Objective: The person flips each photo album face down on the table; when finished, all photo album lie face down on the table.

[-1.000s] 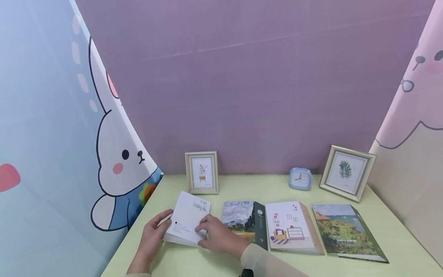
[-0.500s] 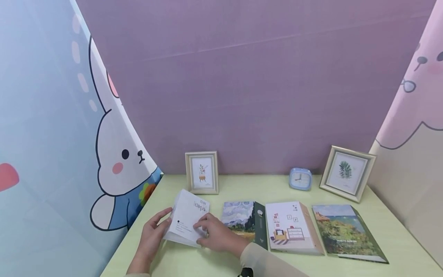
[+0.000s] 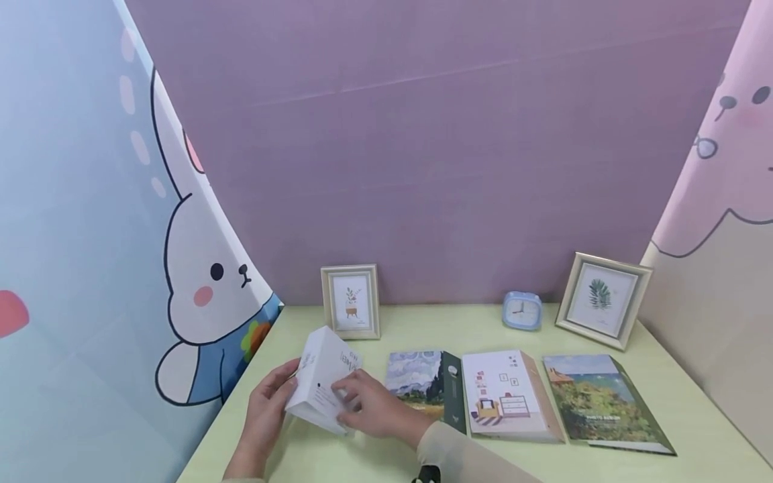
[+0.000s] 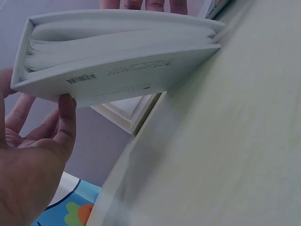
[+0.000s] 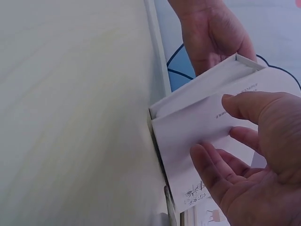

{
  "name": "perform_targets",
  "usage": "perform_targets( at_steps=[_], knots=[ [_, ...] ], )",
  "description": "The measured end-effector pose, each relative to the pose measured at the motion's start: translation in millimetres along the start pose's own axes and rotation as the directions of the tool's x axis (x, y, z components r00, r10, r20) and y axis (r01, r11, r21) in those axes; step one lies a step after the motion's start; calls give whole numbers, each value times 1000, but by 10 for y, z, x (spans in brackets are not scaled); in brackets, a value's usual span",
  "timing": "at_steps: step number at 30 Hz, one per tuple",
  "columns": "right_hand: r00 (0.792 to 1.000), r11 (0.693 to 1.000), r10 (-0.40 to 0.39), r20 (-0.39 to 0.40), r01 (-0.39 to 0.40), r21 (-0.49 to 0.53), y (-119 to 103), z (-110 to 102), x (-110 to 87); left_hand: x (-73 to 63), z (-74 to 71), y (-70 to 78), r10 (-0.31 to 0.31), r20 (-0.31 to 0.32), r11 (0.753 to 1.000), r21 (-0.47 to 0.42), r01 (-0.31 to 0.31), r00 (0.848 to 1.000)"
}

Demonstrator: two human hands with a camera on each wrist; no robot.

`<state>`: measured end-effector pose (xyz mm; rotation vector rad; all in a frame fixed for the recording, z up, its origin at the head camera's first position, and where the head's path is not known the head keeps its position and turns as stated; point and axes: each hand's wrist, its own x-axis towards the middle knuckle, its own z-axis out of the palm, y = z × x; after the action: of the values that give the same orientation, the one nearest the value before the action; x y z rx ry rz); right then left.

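Note:
A thick white photo album [image 3: 323, 382] with dark lettering is tilted up over the left part of the table, its spine turned towards me in the head view. My left hand [image 3: 264, 409] grips it at the spine side; in the left wrist view a fingertip [image 4: 67, 101] presses the cover with the barcode. My right hand [image 3: 380, 406] touches the opposite cover, its thumb and loosely bent fingers [image 5: 211, 172] against that face in the right wrist view. The white pages [image 4: 117, 44] show between the covers. Part of the lettering is hidden behind my right hand.
Right of the hands lie a landscape album [image 3: 417, 376], a white album with a furniture drawing [image 3: 504, 402] and a green-edged album [image 3: 604, 399]. Behind stand a plant-picture frame [image 3: 351, 302], a blue clock [image 3: 522, 310] and a leaf-picture frame [image 3: 604, 300]. A purple backdrop [image 3: 423, 168] rises beyond.
The white album has turned in my hands from its cover facing up to a steeper tilt, bringing its spine into view. Both hands stay on it. The head view has shifted slightly.

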<state>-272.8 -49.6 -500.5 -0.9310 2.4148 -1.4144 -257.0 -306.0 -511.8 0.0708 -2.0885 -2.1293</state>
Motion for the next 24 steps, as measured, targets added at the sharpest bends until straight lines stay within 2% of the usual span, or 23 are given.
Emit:
perform_targets(
  at_steps=[7, 17, 24],
  knots=[
    [1000, 992, -13, 11, 11, 125, -14, -12, 12, -2, 5, 10, 15, 36, 998, -58, -13, 999],
    [1000, 985, 0, 10, -1, 175, 22, -64, 37, 11, 16, 6, 22, 128, 993, -118, -6, 992],
    [999, 980, 33, -30, -26, 200, 26, -121, 34, 5, 50, -2, 19, 157, 987, -158, 6, 987]
  ],
)
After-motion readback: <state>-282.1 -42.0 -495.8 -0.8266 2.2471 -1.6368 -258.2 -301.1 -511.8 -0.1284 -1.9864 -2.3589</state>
